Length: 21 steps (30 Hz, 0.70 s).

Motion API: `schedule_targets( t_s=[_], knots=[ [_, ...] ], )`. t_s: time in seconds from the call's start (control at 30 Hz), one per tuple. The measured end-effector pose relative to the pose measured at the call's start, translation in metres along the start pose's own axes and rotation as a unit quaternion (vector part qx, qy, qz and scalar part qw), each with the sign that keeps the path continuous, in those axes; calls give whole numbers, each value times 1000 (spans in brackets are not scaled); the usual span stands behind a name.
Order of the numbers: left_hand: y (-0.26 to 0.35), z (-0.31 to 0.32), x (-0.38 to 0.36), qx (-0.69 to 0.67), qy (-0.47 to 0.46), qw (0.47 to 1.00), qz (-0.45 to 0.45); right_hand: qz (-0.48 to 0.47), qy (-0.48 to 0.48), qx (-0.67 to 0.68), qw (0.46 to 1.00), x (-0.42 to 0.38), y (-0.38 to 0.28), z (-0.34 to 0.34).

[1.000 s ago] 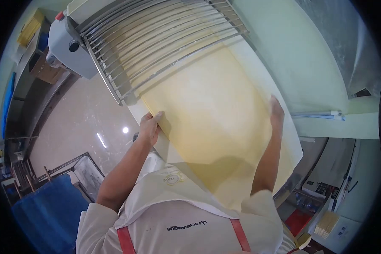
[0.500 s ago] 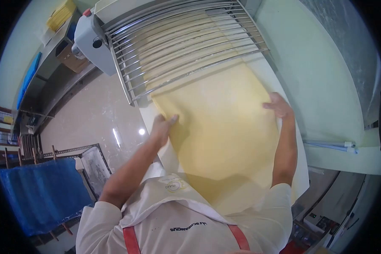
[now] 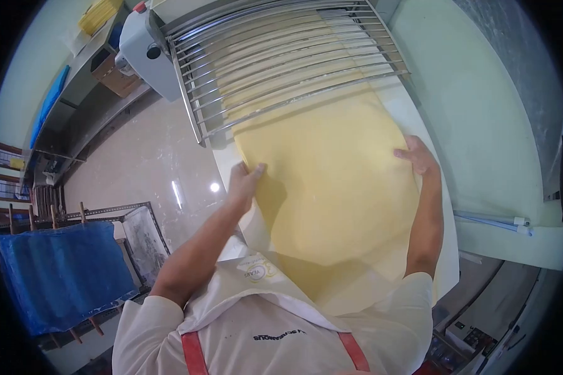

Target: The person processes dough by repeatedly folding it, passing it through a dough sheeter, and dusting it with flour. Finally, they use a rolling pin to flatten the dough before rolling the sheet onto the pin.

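Observation:
A wide yellow dough sheet (image 3: 331,181) lies along the white belt (image 3: 447,250), and its far part passes under a metal bar guard (image 3: 294,100). My left hand (image 3: 246,181) grips the sheet's left edge, thumb on top and fingers beneath. At the right edge, my right hand (image 3: 418,156) pinches the sheet the same way, its fingers partly hidden under the dough. Between my hands the sheet is slightly raised, with shadows near the left thumb. Its near end reaches my apron (image 3: 250,294).
The grey machine housing (image 3: 149,53) with a red knob stands at the upper left. A shelf with a cardboard box (image 3: 116,76) runs along the left. Blue sheeting (image 3: 62,275) hangs over a rack at the lower left. A pale wall (image 3: 475,137) is on the right.
The view has shifted slightly, moving the machine right and up in the picture. Both hands keep their hold on the dough edges, and the sheet between them looks flatter.

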State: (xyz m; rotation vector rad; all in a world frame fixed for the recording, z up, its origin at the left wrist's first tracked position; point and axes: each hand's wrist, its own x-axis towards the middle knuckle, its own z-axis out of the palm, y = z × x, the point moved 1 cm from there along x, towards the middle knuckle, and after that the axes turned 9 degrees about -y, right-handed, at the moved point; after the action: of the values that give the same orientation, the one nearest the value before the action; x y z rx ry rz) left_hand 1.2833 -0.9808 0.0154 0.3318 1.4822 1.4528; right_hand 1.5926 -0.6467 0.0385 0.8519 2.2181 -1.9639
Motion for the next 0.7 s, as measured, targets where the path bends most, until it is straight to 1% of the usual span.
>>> schedule_targets(
  t_s=[0.03,0.07,0.1,0.13,0.2,0.23,0.27,0.3,0.33,0.4,0.43,0.47,0.53,0.57,0.63,0.67,0.7],
  knots=[
    [21,-2,-4,12,-19,1000,19,-7,-1,-21,1000,-5,-16,-1],
    [37,-9,-3,25,-36,998,39,-52,12,20,998,-10,-22,-4],
    [43,-22,2,-3,-68,997,46,-97,24,63,993,-20,-23,-3],
    [41,-34,8,-26,-42,998,33,-141,37,107,983,-28,-21,-1],
    [30,-56,34,-72,0,997,17,-135,104,191,967,1,22,-2],
    [15,-66,47,-134,-30,990,42,-139,138,231,953,15,33,-8],
    [4,-71,50,-161,-52,985,-20,-91,133,190,968,15,28,-13],
    [0,-62,44,-135,-33,990,-3,-41,128,149,980,14,25,-16],
    [-7,-59,38,-108,-42,993,-10,15,123,111,986,14,22,-18],
    [-1,-28,7,-85,-20,993,-80,-8,43,135,990,17,19,-14],
    [-16,-20,8,-76,-12,995,-68,-14,-3,147,989,17,19,-8],
    [-29,-18,9,-66,-3,996,-56,9,20,112,993,19,15,-3],
    [-17,-20,7,-5,-28,999,-15,54,69,43,995,16,3,4],
    [-5,-20,9,25,-42,999,7,26,80,4,996,0,-11,5],
    [33,-19,5,1,-83,996,38,-41,98,-75,991,-27,-44,8],
    [47,-22,6,-12,-99,993,54,-89,94,5,992,-24,-42,7],
    [52,-30,17,-51,-75,995,43,-134,87,89,983,-23,-34,4]
  ],
)
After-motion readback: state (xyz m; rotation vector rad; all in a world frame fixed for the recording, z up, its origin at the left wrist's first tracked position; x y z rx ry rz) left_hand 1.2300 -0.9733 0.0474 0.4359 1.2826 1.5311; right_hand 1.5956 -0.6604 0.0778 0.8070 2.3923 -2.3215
